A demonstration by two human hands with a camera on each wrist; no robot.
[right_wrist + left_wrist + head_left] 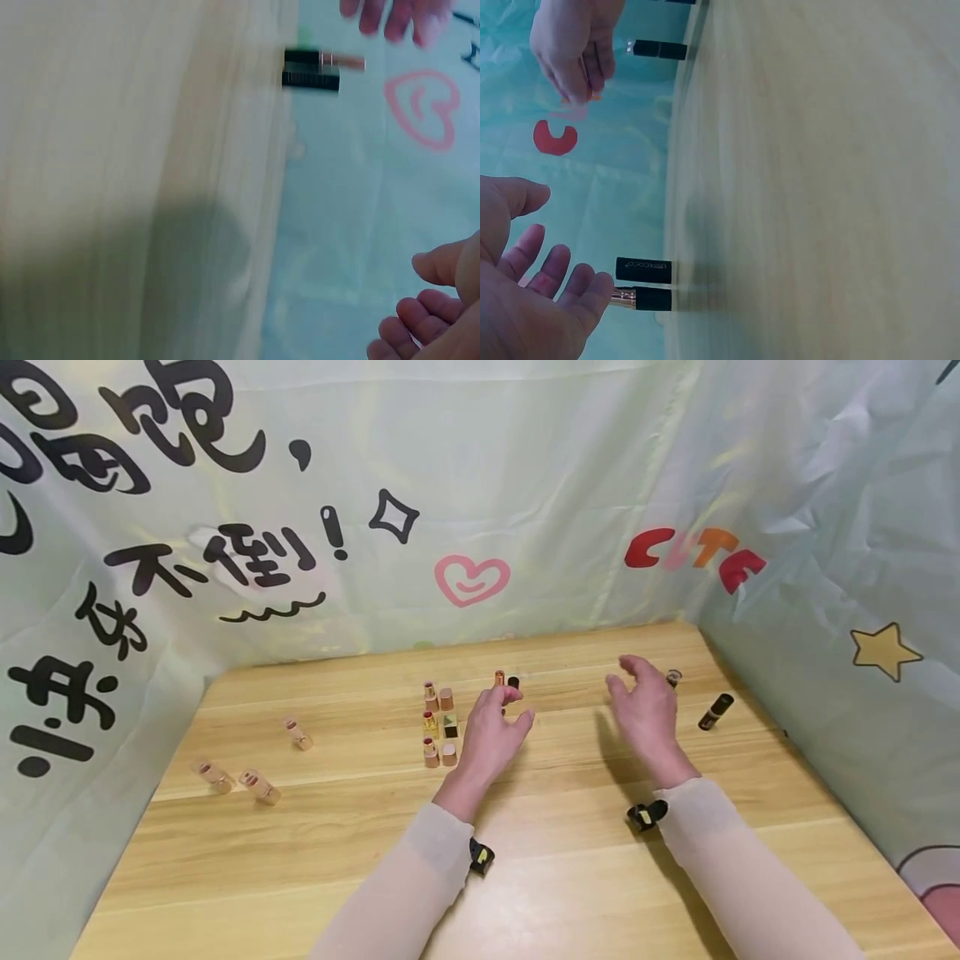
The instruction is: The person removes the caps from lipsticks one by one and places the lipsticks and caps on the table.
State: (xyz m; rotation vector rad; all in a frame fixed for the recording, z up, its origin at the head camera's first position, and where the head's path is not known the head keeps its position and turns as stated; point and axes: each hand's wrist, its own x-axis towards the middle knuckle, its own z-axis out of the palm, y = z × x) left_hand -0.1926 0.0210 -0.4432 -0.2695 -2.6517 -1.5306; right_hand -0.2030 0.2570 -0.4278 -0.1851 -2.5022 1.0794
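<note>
My left hand [491, 731] hovers over the table with fingers loosely spread, holding nothing. Just beyond its fingertips stand an uncapped lipstick [652, 298] with a black base and its black cap [643, 270], side by side and upright; in the head view the hand partly hides them. My right hand [648, 710] is raised above the right side, fingers relaxed and apart, with nothing in it. Behind that hand is a lipstick tube with a clear top [673, 677], partly hidden. A black lipstick tube [716, 712] stands to its right.
Left of my left hand, uncapped lipsticks [431, 752] stand in a column, with their caps [448, 754] beside them. Farther left are three pinkish tubes with clear caps, one of them a lipstick [260, 787] nearest me. Printed cloth [555, 485] surrounds the wooden table [562, 877].
</note>
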